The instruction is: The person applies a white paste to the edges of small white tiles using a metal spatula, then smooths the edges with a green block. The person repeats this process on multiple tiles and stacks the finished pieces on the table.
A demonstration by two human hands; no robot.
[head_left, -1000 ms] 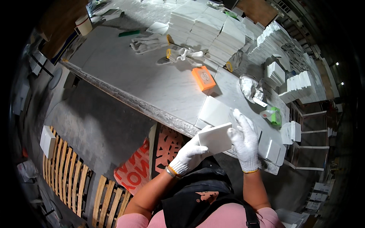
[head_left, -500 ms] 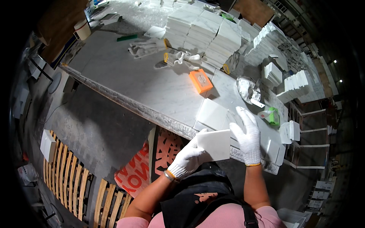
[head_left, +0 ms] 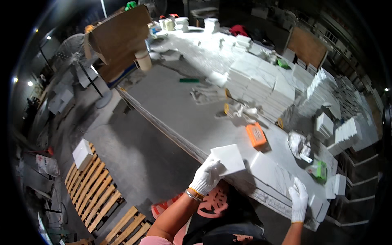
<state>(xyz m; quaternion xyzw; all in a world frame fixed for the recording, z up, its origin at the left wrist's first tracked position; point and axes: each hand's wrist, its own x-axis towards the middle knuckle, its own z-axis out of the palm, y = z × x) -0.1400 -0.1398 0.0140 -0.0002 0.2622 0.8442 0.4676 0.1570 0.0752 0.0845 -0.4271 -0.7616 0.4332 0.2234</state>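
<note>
In a white knitted glove, my left hand [head_left: 206,177] grips a square white stone tile [head_left: 229,159] by its edge, in front of the table's near edge. My right hand [head_left: 299,200], gloved the same way, is off the tile, with fingers stretched out and nothing in them. It is over the right part of the stone-topped table [head_left: 171,106], nearest to a small white tile [head_left: 315,206]. Between my hands, a pale marble tile [head_left: 261,163] lies flat on the table. An orange block-shaped box [head_left: 256,135] sits just beyond it.
Loose gloves [head_left: 243,111] lie behind the orange box. Tall tile stacks [head_left: 261,85] stand farther back. On the right are a bowl of white material [head_left: 299,143] and a green object [head_left: 321,171]. A wooden pallet [head_left: 92,190] with a white block [head_left: 82,154] is on the left floor.
My view has swung left and up. The tile in my left hand has turned and moved toward the table's edge. My right hand has drawn away from it to the right.
</note>
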